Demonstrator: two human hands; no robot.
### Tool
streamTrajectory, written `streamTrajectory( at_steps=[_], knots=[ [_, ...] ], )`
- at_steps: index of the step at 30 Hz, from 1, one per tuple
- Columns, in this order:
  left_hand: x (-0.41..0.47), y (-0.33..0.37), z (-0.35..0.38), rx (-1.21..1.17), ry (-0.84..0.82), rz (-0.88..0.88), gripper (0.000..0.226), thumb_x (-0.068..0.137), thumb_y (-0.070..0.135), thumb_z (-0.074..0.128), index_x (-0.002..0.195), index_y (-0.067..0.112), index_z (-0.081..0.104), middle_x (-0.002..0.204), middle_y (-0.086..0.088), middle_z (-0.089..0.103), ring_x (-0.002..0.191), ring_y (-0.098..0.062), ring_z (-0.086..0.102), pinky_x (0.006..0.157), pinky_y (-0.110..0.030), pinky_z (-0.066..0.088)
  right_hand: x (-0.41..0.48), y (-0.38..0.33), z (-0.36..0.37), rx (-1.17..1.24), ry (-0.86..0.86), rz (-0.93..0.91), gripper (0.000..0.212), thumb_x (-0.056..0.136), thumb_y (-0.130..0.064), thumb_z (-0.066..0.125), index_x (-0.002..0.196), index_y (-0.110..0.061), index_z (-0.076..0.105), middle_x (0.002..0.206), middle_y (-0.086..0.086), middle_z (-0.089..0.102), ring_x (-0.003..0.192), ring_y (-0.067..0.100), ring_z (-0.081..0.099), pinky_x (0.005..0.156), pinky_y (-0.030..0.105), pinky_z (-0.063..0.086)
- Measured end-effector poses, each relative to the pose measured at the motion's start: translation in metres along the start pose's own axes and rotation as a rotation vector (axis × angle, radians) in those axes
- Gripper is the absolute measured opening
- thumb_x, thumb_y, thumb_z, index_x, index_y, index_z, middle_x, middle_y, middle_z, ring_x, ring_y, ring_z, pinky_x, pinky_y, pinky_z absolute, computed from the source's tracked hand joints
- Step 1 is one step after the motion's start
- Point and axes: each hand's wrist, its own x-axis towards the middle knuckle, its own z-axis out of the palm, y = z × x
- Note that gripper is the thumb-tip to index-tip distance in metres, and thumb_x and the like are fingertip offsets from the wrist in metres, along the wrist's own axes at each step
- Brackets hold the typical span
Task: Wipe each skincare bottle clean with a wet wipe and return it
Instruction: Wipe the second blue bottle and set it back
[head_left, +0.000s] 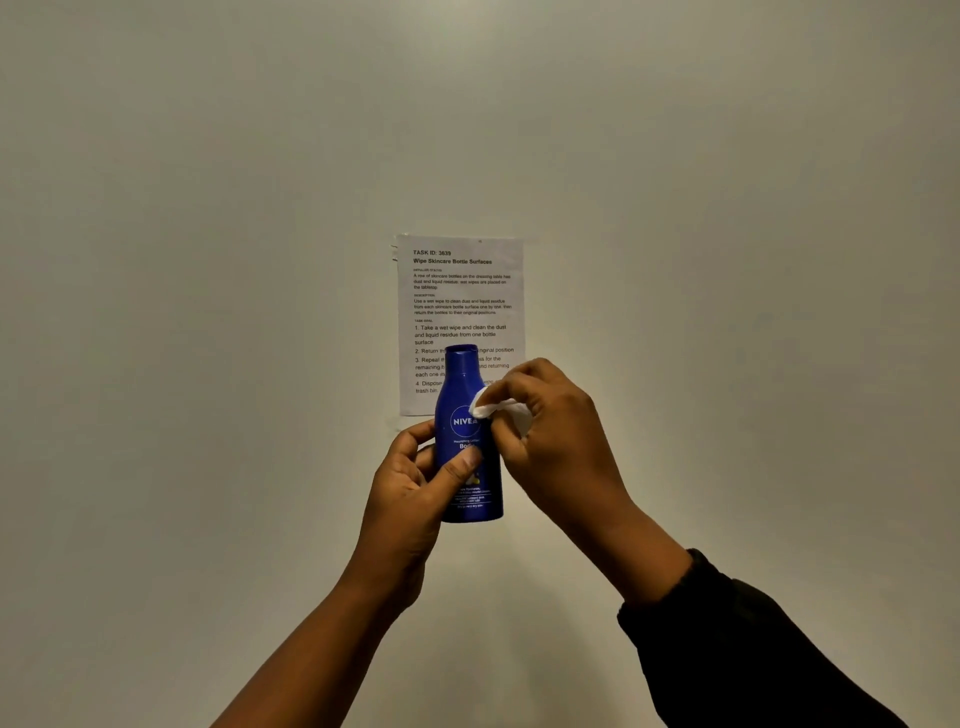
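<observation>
The dark blue plastic lotion bottle (464, 415) is held upright before a printed paper sheet (460, 291) on the wall (208, 260), long axis 6 to 12 o'clock, cap at 12. The left hand (415, 483) curls its grip round the lower body. The right hand (553, 431), at 2 o'clock, pinches a crumpled white wet wipe (494, 408) against the bottle's shoulder.

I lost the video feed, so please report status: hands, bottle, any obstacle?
Left hand grips blue bottle, upright. Right hand pinches white wipe against bottle's side. Nothing in the way; instruction sheet behind.
</observation>
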Motion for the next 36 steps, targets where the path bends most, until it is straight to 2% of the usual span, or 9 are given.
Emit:
streamTrajectory(
  at_steps=[4,8,12,15,21,25,29,33,36],
  knots=[
    [0.003,-0.009,0.011,0.010,-0.005,-0.006,0.050,0.072,0.030,0.072,0.119,0.028,0.053,0.105,0.006,0.074,0.096,-0.018,0.072,0.067,-0.025,0.058,0.000,0.015,-0.004,0.030,0.052,0.035,0.017,0.088,-0.016,0.064,0.104,-0.011,0.062,0.111,0.002,0.059,0.113,0.023,0.055,0.092,0.036,0.053],
    [0.003,-0.021,0.020,0.019,0.010,-0.021,0.053,0.070,0.030,0.072,0.120,0.028,0.053,0.111,0.002,0.070,0.097,-0.017,0.071,0.068,-0.026,0.058,-0.006,0.037,-0.007,0.104,0.058,0.097,0.010,0.088,-0.018,0.064,0.098,-0.019,0.060,0.105,-0.006,0.058,0.108,0.020,0.058,0.079,0.022,0.055],
    [0.004,-0.039,0.032,0.044,0.012,-0.037,0.047,0.074,0.027,0.074,0.115,0.032,0.053,0.114,0.003,0.068,0.097,-0.013,0.070,0.067,-0.025,0.058,-0.007,0.066,-0.017,0.150,0.140,0.211,0.023,0.090,-0.019,0.062,0.111,-0.022,0.053,0.104,-0.008,0.057,0.096,0.018,0.062,0.068,0.026,0.059],
    [0.006,-0.056,0.042,0.102,0.019,-0.025,0.041,0.081,0.022,0.073,0.114,0.037,0.052,0.114,0.009,0.065,0.094,-0.004,0.069,0.064,-0.019,0.056,-0.015,0.088,-0.015,0.098,0.113,0.219,0.036,0.093,-0.015,0.057,0.126,-0.028,0.053,0.115,-0.003,0.056,0.098,0.015,0.059,0.071,0.032,0.060],
    [-0.002,-0.107,0.056,0.218,0.060,-0.093,0.039,0.081,0.021,0.076,0.107,0.041,0.056,0.107,0.012,0.066,0.090,-0.009,0.068,0.062,-0.015,0.054,-0.042,0.144,-0.011,0.041,0.097,0.366,0.018,0.091,-0.010,0.056,0.097,-0.019,0.071,0.103,-0.005,0.059,0.092,0.015,0.062,0.075,0.040,0.059],
    [-0.019,-0.155,0.060,0.353,0.091,-0.145,0.036,0.079,0.022,0.078,0.107,0.038,0.061,0.102,0.015,0.070,0.088,-0.008,0.068,0.067,-0.018,0.055,-0.075,0.191,-0.005,0.052,-0.036,0.565,0.016,0.084,-0.020,0.062,0.098,-0.019,0.070,0.103,-0.008,0.059,0.095,0.019,0.065,0.080,0.043,0.058],
    [-0.040,-0.205,0.061,0.510,0.070,-0.210,0.036,0.079,0.027,0.078,0.109,0.037,0.062,0.098,0.021,0.068,0.086,-0.002,0.066,0.065,-0.012,0.053,-0.118,0.233,0.008,0.058,-0.195,0.697,0.033,0.079,-0.029,0.070,0.110,-0.020,0.066,0.109,-0.006,0.062,0.094,0.020,0.066,0.081,0.042,0.057],
    [-0.065,-0.258,0.060,0.645,0.021,-0.315,0.036,0.082,0.029,0.075,0.116,0.032,0.062,0.096,0.020,0.065,0.081,0.003,0.064,0.060,-0.006,0.046,-0.165,0.276,0.022,0.096,-0.307,0.788,0.042,0.079,-0.025,0.074,0.119,-0.023,0.062,0.119,-0.003,0.061,0.077,0.011,0.067,0.073,0.033,0.059],
    [-0.085,-0.297,0.058,0.709,-0.033,-0.428,0.036,0.084,0.027,0.073,0.119,0.028,0.063,0.103,0.013,0.066,0.080,0.000,0.063,0.063,-0.009,0.044,-0.204,0.307,0.031,0.093,-0.380,0.850,0.048,0.080,-0.020,0.074,0.124,-0.022,0.058,0.126,-0.002,0.058,0.073,0.010,0.067,0.072,0.032,0.058]
  ],
)
